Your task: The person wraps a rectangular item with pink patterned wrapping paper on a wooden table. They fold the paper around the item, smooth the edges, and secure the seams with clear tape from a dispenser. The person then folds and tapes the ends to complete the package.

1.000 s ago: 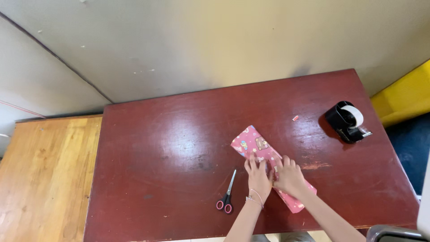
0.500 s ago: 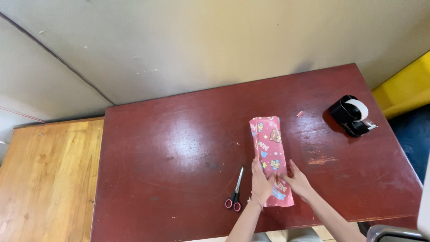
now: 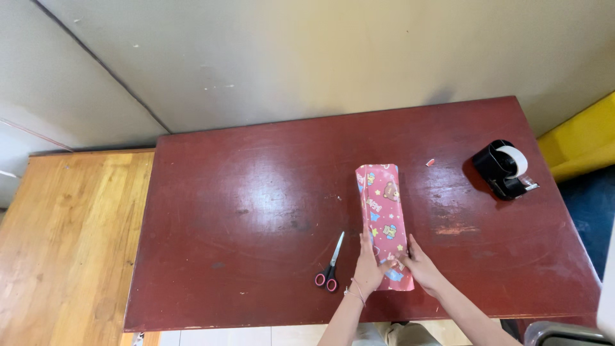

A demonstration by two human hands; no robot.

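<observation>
A dark red table stood against a beige wall; both hands, left and right, pressed flat, unclenched, on a pink parcel; scissors lay beside; forearms were cut off.

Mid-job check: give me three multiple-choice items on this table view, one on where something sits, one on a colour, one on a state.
1. Where do the scissors lie?
A. left of the wrapped package
B. beside the tape dispenser
C. on the wooden floor

2. What colour is the wrapping paper on the wrapped package?
A. blue
B. pink with cartoon prints
C. plain white

3. How are the scissors' blades?
A. wide open
B. closed
C. cutting paper

Answers: 1 A, they lie on the red table just left of the left hand. 2 B, pink shows between both hands; the right hand presses its near end. 3 B, the blades form one line.
</observation>
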